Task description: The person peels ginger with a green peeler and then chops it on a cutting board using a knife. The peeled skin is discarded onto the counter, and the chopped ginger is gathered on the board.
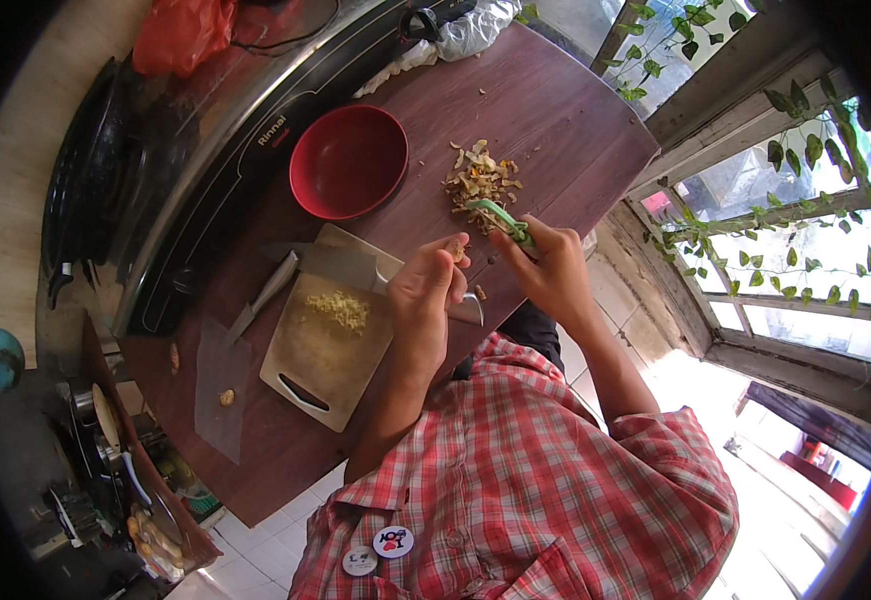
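My left hand (422, 296) pinches a small piece of brown root (457, 249), perhaps ginger, between thumb and fingers. A green-handled peeler (501, 216) is gripped in my right hand (551, 262), its head over a heap of peelings (482, 176) on the wooden table (555, 112). Under my left hand, a cleaver (341, 268) lies across the far end of a cutting board (323, 349), its metal handle jutting out toward me. Finely chopped pale yellow bits (339, 310) rest on the board. Another small root piece (479, 292) lies near the cleaver handle.
A red bowl (349, 161) stands beyond the board. Left of the board is a metal-handled knife (274, 283), its tip over a clear plastic sheet (218, 427) bearing a root piece (227, 397). A black Rinnai stove (255, 157) borders the table; windows (780, 195) are at right.
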Demonstrator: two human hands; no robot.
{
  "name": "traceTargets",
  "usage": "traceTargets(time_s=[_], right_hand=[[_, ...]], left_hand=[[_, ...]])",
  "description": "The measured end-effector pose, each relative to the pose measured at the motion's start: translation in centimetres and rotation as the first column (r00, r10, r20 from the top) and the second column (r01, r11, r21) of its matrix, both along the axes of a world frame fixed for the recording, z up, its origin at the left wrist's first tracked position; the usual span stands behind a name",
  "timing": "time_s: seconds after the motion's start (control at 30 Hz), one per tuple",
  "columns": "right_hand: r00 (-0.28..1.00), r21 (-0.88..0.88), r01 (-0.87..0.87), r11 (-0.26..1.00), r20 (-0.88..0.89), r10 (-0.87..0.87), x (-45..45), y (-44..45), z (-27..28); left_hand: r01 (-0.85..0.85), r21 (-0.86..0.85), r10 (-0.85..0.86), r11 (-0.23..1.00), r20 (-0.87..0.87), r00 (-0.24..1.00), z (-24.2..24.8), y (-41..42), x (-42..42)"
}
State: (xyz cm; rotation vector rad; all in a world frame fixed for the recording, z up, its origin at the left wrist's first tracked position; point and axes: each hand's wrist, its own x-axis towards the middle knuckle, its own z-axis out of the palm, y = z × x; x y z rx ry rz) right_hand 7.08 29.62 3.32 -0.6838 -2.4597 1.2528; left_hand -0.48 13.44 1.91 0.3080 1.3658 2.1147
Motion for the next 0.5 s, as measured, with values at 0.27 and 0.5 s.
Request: traceTargets(time_s=[0.27,0.5], right_hand=[[0.995,0.031,-0.095,0.995,-0.038,0.097,0.1,0.3,0.8],[0.936,0.004,-0.335,0.942,-0.113,0.333,0.8,-1.0,1.1]], left_hand=[[-0.071,0.048,0.07,0.996,0.023,0.997,0.3,0.4,-0.3],[-0.178,0.073,0.182,0.981,-0.055,0.982,-0.3,0.6,-0.1]])
